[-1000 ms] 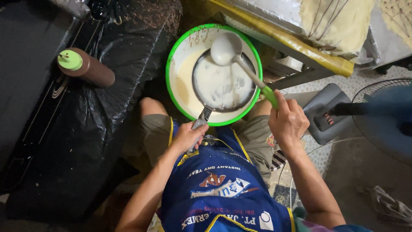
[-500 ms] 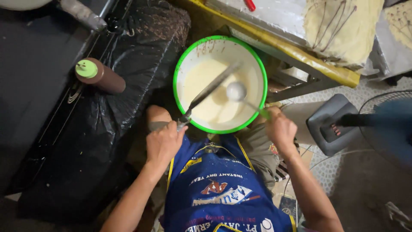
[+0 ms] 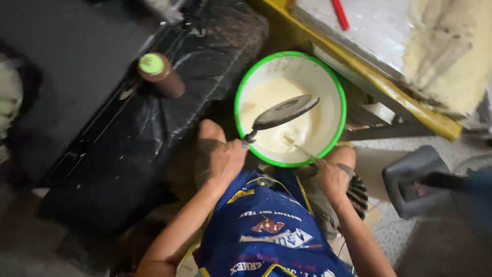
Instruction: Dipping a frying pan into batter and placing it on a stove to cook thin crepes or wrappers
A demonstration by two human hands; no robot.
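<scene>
L hand [image 3: 225, 161] has a closed grip on the handle of a small flat dark pan [image 3: 284, 111], held tilted over the bowl [image 3: 239, 92], round face up and toward the far right, w/ a thin pale film on it. R hand [image 3: 332, 177] grips the thin handle of a ladle [image 3: 302, 150]; the handle runs from the fist up-left into the batter [image 3: 266, 97], and its scoop end is sunk in the mix, so can't see it. Both fists wrapped tight.

Bowl is white w/ a bright green rim, sitting low btwn the person's knees, just far of both hands. Pale cream batter fills its lower part and coats the walls. Pan hangs above the batter, not touching it as far as can tell.

Person wears a blue apron [image 3: 266, 231] w/ print, seen from above.

Left of bowl: black plastic sheeting [image 3: 128, 143] over a low surface, w/ a brown bottle w/ green cap [image 3: 161, 74] lying tilted on it, well apart from the hands. Far right: counter w/ yellow edge [image 3: 405, 97] and a metal top, a red stick-like item [image 3: 339, 14] on it, plus a pale yellowish cloth [image 3: 451, 51] draped at the far right. Near right on the floor: grey fan base [image 3: 410, 179], its upper part blurred.
</scene>
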